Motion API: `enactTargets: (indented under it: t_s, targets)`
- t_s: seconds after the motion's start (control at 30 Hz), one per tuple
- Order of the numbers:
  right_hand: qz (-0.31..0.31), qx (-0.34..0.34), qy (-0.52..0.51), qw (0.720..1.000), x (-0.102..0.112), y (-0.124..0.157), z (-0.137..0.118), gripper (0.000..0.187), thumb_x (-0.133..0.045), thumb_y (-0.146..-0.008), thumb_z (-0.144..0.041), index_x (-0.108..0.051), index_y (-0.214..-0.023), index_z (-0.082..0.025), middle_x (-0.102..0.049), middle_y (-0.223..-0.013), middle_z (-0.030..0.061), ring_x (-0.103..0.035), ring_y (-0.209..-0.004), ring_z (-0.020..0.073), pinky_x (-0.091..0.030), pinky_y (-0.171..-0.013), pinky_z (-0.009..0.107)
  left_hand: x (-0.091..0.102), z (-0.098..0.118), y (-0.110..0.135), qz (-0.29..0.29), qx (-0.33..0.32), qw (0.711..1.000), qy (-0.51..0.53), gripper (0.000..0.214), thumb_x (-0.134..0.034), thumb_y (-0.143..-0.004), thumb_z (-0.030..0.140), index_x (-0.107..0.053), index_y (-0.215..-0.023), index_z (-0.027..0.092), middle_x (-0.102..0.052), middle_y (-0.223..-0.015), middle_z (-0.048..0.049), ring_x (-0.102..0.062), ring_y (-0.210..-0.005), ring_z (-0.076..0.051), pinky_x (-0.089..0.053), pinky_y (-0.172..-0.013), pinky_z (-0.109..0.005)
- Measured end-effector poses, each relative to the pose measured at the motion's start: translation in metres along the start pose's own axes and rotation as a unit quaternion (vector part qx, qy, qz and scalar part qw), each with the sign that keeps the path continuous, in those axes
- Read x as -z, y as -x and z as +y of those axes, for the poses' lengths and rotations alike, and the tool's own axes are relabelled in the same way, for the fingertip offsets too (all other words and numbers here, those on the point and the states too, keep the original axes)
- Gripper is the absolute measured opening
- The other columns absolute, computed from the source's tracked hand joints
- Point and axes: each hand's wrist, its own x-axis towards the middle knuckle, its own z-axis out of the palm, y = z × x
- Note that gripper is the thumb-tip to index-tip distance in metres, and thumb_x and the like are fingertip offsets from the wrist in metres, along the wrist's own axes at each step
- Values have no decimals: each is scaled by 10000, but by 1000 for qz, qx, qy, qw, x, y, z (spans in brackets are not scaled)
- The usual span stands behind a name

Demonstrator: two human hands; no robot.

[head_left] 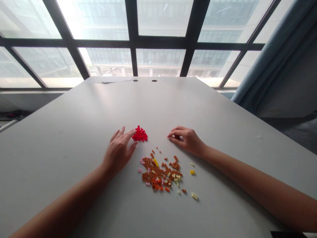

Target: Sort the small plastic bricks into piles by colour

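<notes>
A small heap of red toy bricks (140,135) lies on the white table. My left hand (119,145) is at its left side, fingers spread, with the index fingertip at the heap's edge. To the right of the heap, my right hand (184,138) rests low over the table, thumb and fingers brought together in a pinch. Whatever may be between those fingertips is hidden. Nearer to me is a loose spread of mostly brown bricks (151,165), mixed with orange bricks (158,185), pink bricks (140,170) and pale yellow bricks (177,178).
Right of the mixed spread, a yellow brick (192,172) and a cream brick (194,196) lie apart. Paper sheets (116,80) lie at the far edge of the table (74,112), near two round holes. Windows stand beyond, and a blue-grey curtain (267,56) hangs at the right.
</notes>
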Motion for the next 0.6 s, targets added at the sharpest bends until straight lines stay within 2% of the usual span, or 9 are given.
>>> enactTargets:
  t_s: [0.17,0.23,0.33,0.37,0.43,0.53,0.6]
  targets:
    - [34,-13,24,999,-20,-35,10,130,-607,-821,-196,-729,-830,-151,-674,-841,67,-575,-612,113,-485,-651,256,0,0,0,3,2,1000,0,387,-460,-896,300,-566,-1226,128,-613,-1249,-112,-430,-1289,-321,-340,-1071,-487]
    - [55,-25,26,998,-16,-37,8,162,-588,-839,-214,-739,-853,-157,-689,-871,77,-587,-641,125,-485,-670,267,0,1,0,3,4,1000,2,385,-456,-900,299,-565,-1229,132,-610,-1252,-112,-427,-1292,-316,-337,-1074,-487]
    - [70,-57,15,996,8,-27,-1,218,-568,-862,-304,-744,-880,-176,-699,-899,78,-570,-626,122,-476,-650,270,2,3,0,1,6,1000,8,381,-454,-898,291,-563,-1229,138,-615,-1246,-109,-419,-1300,-308,-334,-1076,-488]
    - [46,-69,1,997,19,-21,-6,241,-571,-859,-347,-744,-879,-181,-700,-898,76,-554,-603,116,-467,-613,263,2,3,0,0,5,1000,9,380,-455,-897,288,-563,-1228,138,-619,-1241,-109,-417,-1301,-308,-335,-1075,-488]
    - [-69,-81,-52,993,41,-6,-14,272,-615,-817,-416,-739,-885,-184,-699,-867,70,-544,-590,111,-453,-561,243,3,3,-1,0,5,1000,10,378,-457,-894,283,-564,-1227,138,-621,-1238,-109,-418,-1300,-310,-338,-1072,-489]
    - [-242,-92,-112,960,64,19,-25,301,-679,-756,-432,-730,-875,-161,-683,-803,67,-558,-593,109,-471,-564,224,3,3,-1,5,4,1000,9,375,-457,-896,285,-572,-1218,132,-621,-1236,-114,-428,-1293,-312,-339,-1071,-490]
    - [-285,-93,-119,947,69,32,-28,272,-666,-771,-407,-727,-845,-153,-682,-798,70,-579,-609,112,-483,-583,219,2,3,-1,9,4,1000,8,375,-454,-898,291,-576,-1214,130,-625,-1230,-115,-431,-1290,-314,-342,-1070,-492]
